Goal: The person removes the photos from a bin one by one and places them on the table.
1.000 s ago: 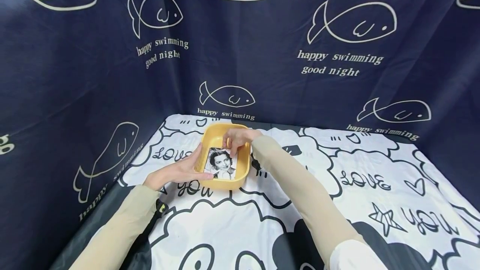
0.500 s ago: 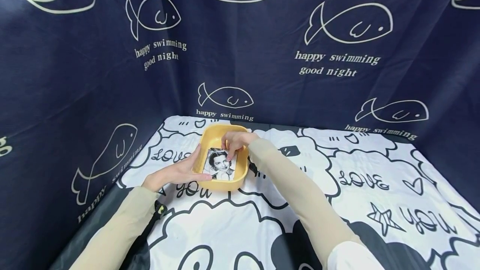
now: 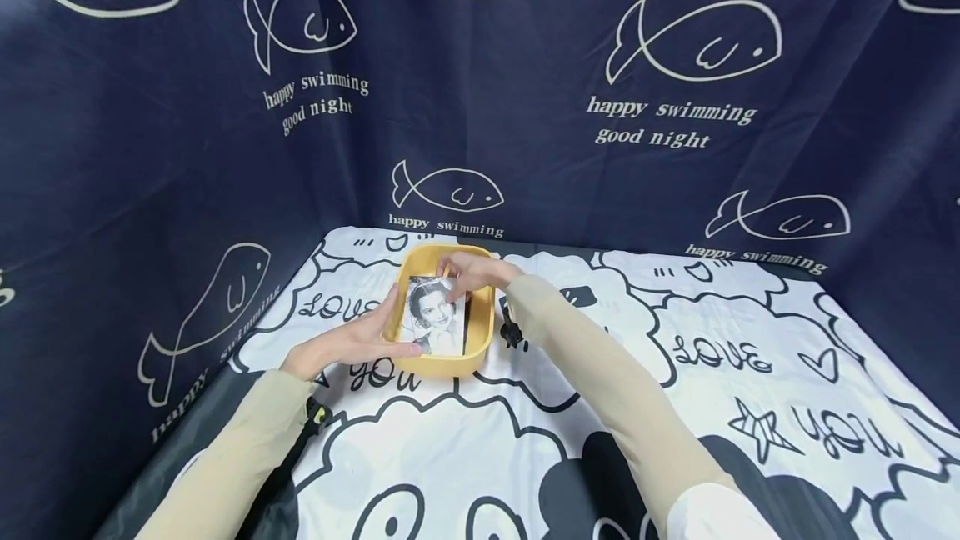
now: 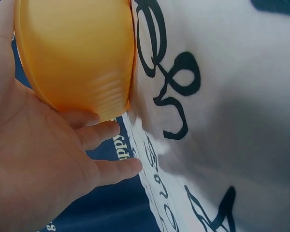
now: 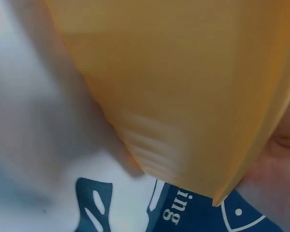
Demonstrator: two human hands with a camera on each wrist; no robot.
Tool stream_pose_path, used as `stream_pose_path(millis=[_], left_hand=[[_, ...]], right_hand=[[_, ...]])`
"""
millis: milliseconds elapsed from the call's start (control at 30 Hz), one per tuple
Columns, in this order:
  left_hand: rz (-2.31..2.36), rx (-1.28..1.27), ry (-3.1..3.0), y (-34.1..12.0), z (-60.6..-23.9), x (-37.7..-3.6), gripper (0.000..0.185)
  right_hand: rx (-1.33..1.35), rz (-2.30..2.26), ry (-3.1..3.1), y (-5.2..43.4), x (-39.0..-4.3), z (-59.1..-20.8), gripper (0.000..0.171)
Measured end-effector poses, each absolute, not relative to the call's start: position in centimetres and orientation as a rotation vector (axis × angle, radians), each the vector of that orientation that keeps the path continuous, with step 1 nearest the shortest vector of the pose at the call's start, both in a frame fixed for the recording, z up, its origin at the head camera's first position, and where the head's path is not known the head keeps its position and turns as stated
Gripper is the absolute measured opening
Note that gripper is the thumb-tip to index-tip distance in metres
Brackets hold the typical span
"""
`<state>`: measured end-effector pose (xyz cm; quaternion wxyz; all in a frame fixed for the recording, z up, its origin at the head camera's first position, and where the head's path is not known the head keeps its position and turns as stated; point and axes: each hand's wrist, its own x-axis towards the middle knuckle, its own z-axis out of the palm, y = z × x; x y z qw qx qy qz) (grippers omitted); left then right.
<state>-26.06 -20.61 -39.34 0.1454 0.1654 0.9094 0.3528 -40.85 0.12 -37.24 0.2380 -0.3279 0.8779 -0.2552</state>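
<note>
Right hand (image 3: 465,275) over the far end of a yellow tray (image 3: 480,338), fingertips pinching the top edge of a black-and-white portrait photo (image 3: 433,317), tilted up out of the tray. Left hand (image 3: 352,344) open against the tray's left wall, thumb along the near rim, fingers fairly straight under its side in the left wrist view. Tray resting on a desk covered by a white cartoon-print cloth (image 3: 675,407). Small black object (image 3: 512,332) just right of the tray. Behind, a navy fish-print curtain (image 3: 525,90).
</note>
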Motion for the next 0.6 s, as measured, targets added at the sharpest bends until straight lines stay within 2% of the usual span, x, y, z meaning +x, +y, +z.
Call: stream_pose_path(millis=[267, 600], left_hand=[[0.947, 0.438, 2.631, -20.8, -39.4, -26.2, 0.116], [0.939, 0.421, 2.637, -20.7, -39.2, -26.1, 0.120]], right_hand=[[-0.762, -1.015, 2.289, 1.1, -40.5, -36.5, 0.041], [-0.708, -1.293, 2.190, 4.9, -41.8, -33.2, 0.041]])
